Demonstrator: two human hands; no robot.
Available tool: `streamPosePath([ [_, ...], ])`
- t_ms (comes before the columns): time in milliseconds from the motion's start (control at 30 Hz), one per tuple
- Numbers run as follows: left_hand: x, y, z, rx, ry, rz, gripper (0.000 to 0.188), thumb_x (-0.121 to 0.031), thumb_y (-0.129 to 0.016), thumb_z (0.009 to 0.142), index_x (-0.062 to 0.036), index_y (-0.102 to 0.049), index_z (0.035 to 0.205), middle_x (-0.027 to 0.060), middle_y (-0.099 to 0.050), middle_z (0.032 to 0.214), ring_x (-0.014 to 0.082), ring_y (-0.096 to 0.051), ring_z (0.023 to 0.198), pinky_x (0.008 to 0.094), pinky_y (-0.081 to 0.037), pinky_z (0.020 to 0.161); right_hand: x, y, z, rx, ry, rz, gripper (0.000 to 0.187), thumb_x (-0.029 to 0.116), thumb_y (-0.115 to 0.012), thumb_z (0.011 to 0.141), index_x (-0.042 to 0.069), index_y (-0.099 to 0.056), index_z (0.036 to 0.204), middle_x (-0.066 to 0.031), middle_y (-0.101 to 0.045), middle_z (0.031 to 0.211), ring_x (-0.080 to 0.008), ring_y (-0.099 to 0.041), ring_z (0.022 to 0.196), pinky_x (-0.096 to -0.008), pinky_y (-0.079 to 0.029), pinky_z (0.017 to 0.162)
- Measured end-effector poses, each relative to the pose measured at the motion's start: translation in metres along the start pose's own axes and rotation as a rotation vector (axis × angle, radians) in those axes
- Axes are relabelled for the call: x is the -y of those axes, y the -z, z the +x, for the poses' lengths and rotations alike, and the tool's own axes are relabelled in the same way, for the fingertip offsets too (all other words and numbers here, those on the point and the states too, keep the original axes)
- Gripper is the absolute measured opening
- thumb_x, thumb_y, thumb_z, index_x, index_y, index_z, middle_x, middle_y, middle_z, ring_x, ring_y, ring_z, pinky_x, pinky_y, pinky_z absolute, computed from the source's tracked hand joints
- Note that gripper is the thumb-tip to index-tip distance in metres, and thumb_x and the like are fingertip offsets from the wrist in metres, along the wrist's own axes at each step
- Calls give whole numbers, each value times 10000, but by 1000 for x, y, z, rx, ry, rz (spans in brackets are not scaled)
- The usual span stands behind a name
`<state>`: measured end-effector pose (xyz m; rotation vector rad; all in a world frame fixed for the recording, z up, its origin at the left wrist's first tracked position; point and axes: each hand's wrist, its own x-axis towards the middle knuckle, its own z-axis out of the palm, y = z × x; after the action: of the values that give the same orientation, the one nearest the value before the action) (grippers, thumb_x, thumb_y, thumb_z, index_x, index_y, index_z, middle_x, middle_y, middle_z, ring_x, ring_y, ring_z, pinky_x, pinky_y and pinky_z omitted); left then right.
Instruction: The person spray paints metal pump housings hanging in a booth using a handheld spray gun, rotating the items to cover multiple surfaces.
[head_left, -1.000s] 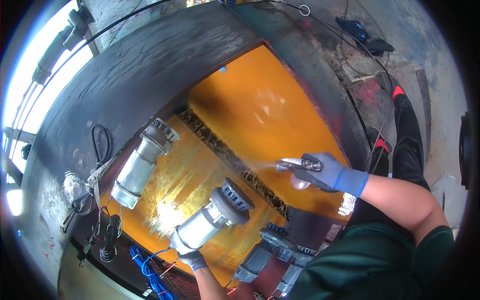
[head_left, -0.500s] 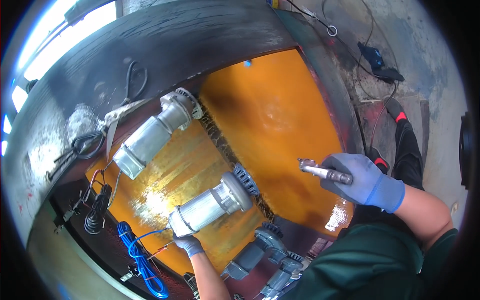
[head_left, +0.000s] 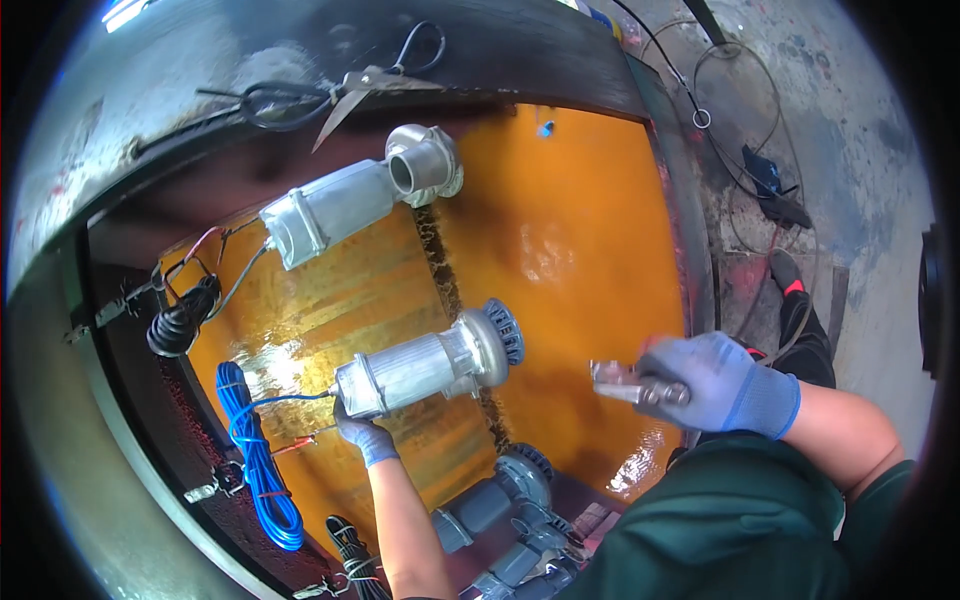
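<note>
A silver submersible pump (head_left: 405, 375) lies across the middle of the view, its ribbed strainer end pointing right. My left hand (head_left: 366, 436) is closed around the lower edge of its cable end, with some fingers hidden behind the body. To the right of the strainer, my right hand (head_left: 710, 378) grips a metal spray gun (head_left: 640, 385) whose nozzle points left toward the pump. Motion blurs this hand and the gun. Both hands wear grey-blue gloves. From the pump's cable end, a blue cable runs to a tied blue coil (head_left: 258, 455).
Another silver pump (head_left: 345, 208), with a black cable coil (head_left: 183, 315), is farther off. Grey pumps (head_left: 490, 500) sit close by my body. Behind them are wet orange panels (head_left: 580, 230) in a dark frame (head_left: 130, 440). Hoses (head_left: 790, 140) lie on the floor at right.
The view has turned, so the pumps appear more level. The far pump now shows its round outlet. My right hand and the spray gun sit slightly lower in view. My left hand stays on the pump.
</note>
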<state>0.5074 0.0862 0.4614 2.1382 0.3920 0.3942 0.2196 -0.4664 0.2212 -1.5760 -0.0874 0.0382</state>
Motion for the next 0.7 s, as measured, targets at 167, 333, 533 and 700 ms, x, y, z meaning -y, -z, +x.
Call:
streamPosePath([
  [167, 9, -1, 4, 6, -62, -15, 495, -361, -424, 1112, -58, -688, 1403, 91, -750, 1310, 253, -704, 1187, 424, -538, 1060, 7, -6, -3, 297, -33, 152, 272, 331, -801, 947, 86, -703, 1011, -166, -718, 915, -409, -732, 851, -499, -580, 740],
  [333, 12, -8, -8, -144, 153, -217, 561, -467, -415, 1087, -75, -668, 1397, 89, -761, 1275, 280, -732, 1142, 442, -586, 989, 8, -24, -9, 81, -104, 157, 270, 308, -829, 927, 80, -707, 1006, -162, -717, 860, -399, -731, 831, -479, -575, 726],
  [533, 4, 6, 0, -114, 166, -201, 448, -367, -531, 1081, -38, -687, 1342, 96, -765, 1287, 274, -723, 1173, 443, -548, 1053, -17, -31, -12, 235, -93, 164, 245, 257, -843, 925, 65, -714, 1003, -162, -715, 822, -363, -737, 787, -430, -570, 702],
  [700, -3, -2, -24, 64, 80, -225, 479, -435, -545, 1096, -85, -649, 1406, 84, -726, 1373, 258, -682, 1263, 450, -538, 1079, -36, -42, -4, 6, -293, 484, 180, 233, -766, 980, 59, -730, 954, -85, -739, 823, -194, -721, 751, -351, -561, 721],
])
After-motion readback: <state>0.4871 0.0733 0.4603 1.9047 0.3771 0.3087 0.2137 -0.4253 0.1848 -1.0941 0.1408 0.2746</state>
